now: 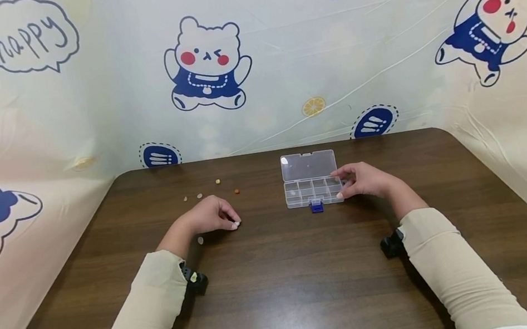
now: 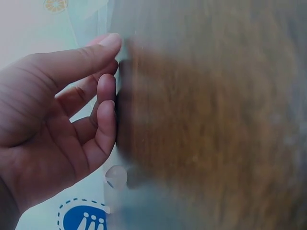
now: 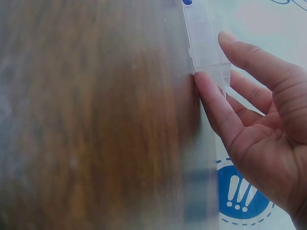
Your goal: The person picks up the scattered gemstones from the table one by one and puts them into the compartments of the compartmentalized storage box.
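The left hand [image 1: 210, 215] pinches a white pebble [image 1: 237, 224] at its fingertips, other pebbles [image 1: 199, 196] lying near. The right hand [image 1: 363, 179], fingers nearly straight, touches the right end of the open box [image 1: 311, 180]. Table [image 1: 279, 274] stretches between left hand and box.

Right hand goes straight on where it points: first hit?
The open clear box: the right hand is at its right end, apparently touching, though depth there is hard to judge.

Beige slvs [image 1: 142, 311], blk wrist-worn cams [image 1: 200, 283]
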`<action>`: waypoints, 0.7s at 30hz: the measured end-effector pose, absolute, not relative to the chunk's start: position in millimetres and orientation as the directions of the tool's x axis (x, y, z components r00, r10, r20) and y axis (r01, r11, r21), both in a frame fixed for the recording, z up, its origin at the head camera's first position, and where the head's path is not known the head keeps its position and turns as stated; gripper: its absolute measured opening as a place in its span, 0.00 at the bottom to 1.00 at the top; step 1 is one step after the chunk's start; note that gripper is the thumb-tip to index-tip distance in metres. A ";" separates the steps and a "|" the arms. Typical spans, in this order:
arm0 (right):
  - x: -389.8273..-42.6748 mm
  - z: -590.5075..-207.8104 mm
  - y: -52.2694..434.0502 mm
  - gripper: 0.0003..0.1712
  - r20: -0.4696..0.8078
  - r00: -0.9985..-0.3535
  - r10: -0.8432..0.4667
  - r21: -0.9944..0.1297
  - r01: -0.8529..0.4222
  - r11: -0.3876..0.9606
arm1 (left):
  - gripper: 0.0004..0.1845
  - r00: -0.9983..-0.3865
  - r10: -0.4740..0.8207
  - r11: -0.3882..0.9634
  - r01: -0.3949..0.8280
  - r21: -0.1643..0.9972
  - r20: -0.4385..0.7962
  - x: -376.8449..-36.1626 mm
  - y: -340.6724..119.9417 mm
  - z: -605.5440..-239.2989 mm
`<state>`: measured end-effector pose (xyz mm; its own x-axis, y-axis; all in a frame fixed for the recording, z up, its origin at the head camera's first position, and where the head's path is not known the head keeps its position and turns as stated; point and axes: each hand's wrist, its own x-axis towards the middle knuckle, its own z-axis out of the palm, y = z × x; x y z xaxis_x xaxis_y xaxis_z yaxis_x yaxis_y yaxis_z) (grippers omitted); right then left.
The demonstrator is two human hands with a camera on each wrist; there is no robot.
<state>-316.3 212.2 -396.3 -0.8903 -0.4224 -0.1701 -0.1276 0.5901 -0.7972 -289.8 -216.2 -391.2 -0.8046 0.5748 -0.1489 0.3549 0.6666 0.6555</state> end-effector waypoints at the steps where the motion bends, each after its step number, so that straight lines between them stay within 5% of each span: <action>1: -316.0 -396.0 212.3 0.39 -0.170 -0.890 -0.423 -0.796 -0.129 0.591 | 0.05 -0.804 0.576 0.662 0.351 0.663 -0.150 -289.7 -215.9 -390.9; 21: -315.3 -395.3 211.5 0.40 -0.183 -0.897 -0.401 -0.794 -0.106 0.599 | 0.06 -0.836 0.530 0.651 0.294 0.700 -0.142 -283.9 -212.1 -383.0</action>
<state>-315.3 211.5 -395.3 -0.8973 -0.4015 -0.1833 -0.1058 0.5989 -0.7938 -283.9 -212.1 -383.0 -0.8362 0.5298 -0.1417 0.2938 0.6510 0.6999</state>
